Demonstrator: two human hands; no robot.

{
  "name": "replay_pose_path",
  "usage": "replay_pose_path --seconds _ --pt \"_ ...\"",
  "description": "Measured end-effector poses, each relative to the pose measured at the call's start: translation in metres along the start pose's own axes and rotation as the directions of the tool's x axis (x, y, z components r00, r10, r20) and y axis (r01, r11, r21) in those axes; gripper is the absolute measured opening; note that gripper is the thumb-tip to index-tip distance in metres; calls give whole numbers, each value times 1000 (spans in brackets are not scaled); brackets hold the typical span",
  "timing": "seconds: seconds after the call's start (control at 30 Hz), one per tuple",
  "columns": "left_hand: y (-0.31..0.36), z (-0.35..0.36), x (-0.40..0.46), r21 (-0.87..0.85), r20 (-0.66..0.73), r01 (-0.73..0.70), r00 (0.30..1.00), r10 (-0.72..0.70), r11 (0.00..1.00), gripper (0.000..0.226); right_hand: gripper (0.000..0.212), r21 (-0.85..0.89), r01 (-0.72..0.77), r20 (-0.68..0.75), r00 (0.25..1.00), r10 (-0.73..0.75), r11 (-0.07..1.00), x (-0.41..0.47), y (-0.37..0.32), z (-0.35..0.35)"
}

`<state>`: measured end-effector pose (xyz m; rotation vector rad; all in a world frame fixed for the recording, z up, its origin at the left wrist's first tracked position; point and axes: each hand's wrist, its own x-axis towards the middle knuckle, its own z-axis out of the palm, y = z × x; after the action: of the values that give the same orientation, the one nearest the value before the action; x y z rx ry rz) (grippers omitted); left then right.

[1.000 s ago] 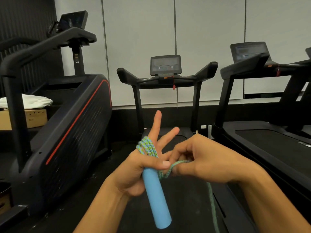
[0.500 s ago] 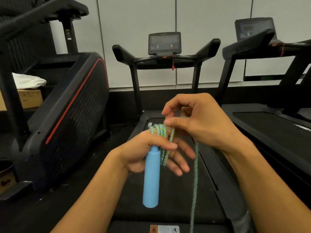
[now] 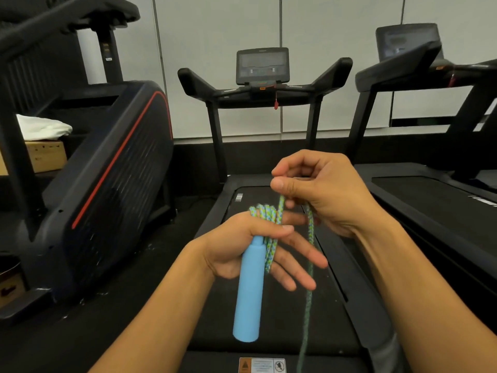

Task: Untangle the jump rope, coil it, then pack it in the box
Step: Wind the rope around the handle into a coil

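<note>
My left hand (image 3: 242, 243) holds the light blue handle (image 3: 248, 292) of the jump rope, thumb pressed across its top, fingers spread to the right. Several turns of the green-and-blue braided rope (image 3: 266, 214) are wound around that hand. My right hand (image 3: 320, 189) is just above and to the right, pinching the rope between thumb and fingers. From it a loose strand (image 3: 308, 292) hangs straight down out of the bottom of the view. A cardboard box (image 3: 45, 156) sits at the far left, with a white cloth (image 3: 43, 127) on top.
A black treadmill (image 3: 263, 90) stands straight ahead, its belt under my hands. A second treadmill (image 3: 430, 184) is at the right. A large black machine with a red stripe (image 3: 113, 170) fills the left side.
The left hand's fingers turned from pointing up to lying sideways. The right hand rose from beside the left hand to above it, pulling rope up. The view tilted downward.
</note>
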<state>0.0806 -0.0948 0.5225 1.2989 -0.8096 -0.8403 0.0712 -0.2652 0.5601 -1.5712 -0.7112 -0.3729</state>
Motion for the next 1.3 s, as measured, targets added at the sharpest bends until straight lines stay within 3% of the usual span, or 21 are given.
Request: replay_pose_path --seconds 0.2,0.47,0.73,0.93,1.03,1.13,1.2,1.27,1.3 --pt "-3 0 2 12 -93 5 996 -4 1000 37 13 73 -57 -7 998 57 996 2 6 1" --pt "3 1 -6 80 -151 52 988 -39 995 46 13 -99 -3 -47 999 -2 995 7 19 3" --pt "5 6 -5 344 -345 107 938 20 933 29 12 -40 -41 -14 999 41 998 8 28 -1" --pt "1 -2 -5 326 -339 92 940 25 941 31 10 -84 1 -33 999 -4 996 8 30 1" --pt "0 -2 -4 205 -122 -13 992 39 979 26 10 -55 21 -38 999 -23 998 8 29 3" --pt "-3 -4 -2 -55 122 -206 970 211 977 30 7 60 -47 50 998 44 997 7 27 8" --pt "-4 -3 3 -231 143 -338 916 376 912 44 13 210 -208 212 964 163 955 2 26 12" --pt "-1 -3 5 -294 100 -489 839 535 821 60 25 105 -169 219 965 143 980 -1 30 20" --pt "1 -3 5 -282 60 -562 799 599 778 68 20 46 -146 181 974 136 988 0 34 25"
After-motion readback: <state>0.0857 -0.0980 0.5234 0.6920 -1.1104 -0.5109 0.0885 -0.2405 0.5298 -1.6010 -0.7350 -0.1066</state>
